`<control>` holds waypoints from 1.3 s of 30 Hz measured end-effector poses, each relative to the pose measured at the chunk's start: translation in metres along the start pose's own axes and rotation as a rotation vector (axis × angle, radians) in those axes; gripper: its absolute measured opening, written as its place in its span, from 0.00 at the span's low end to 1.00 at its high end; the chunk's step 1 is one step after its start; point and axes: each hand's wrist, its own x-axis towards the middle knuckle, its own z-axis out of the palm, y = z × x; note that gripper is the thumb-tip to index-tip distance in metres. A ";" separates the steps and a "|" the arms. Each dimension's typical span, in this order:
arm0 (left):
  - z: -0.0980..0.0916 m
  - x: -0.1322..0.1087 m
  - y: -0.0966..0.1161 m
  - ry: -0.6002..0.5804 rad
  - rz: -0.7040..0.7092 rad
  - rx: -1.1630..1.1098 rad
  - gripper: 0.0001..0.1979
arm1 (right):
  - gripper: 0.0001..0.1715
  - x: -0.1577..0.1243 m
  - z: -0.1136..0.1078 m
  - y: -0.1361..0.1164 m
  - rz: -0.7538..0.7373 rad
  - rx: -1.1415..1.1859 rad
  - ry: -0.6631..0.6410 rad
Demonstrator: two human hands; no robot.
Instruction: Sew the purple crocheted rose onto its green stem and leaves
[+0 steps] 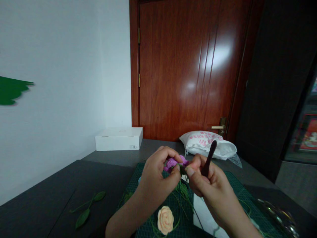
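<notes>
My left hand (162,172) is closed around a purple crocheted flower (170,163), its thumb and fingers pinching a dark green part at the base. Close beside it, my right hand (208,180) pinches the same green part with thumb and forefinger. A crochet hook with a dark brown handle (211,153) also sits in that hand, its handle pointing up; the hook's tip is hidden. Green yarn (182,190) hangs in loose strands below both hands. In front of my left forearm lies a peach crocheted rose (165,219).
A green cutting mat (230,180) covers the table under my hands, with a white sheet (206,215) on it. To the left lies a crocheted stem with leaves (83,218). Farther back are a white box (119,138) and a white plastic bag (205,142). Something shiny (277,213) lies right.
</notes>
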 end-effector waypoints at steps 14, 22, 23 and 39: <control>0.000 0.002 -0.007 -0.110 -0.251 -0.343 0.04 | 0.23 0.008 -0.011 0.003 0.078 0.094 0.077; -0.001 0.002 -0.019 -0.140 -0.142 -0.079 0.05 | 0.20 0.007 -0.014 -0.002 0.121 0.200 -0.099; -0.002 0.002 -0.018 -0.141 -0.152 -0.091 0.05 | 0.19 0.008 -0.015 -0.004 0.111 0.226 -0.126; -0.018 0.008 -0.004 -0.255 0.142 0.003 0.13 | 0.22 0.014 -0.022 0.009 0.010 -0.233 -0.057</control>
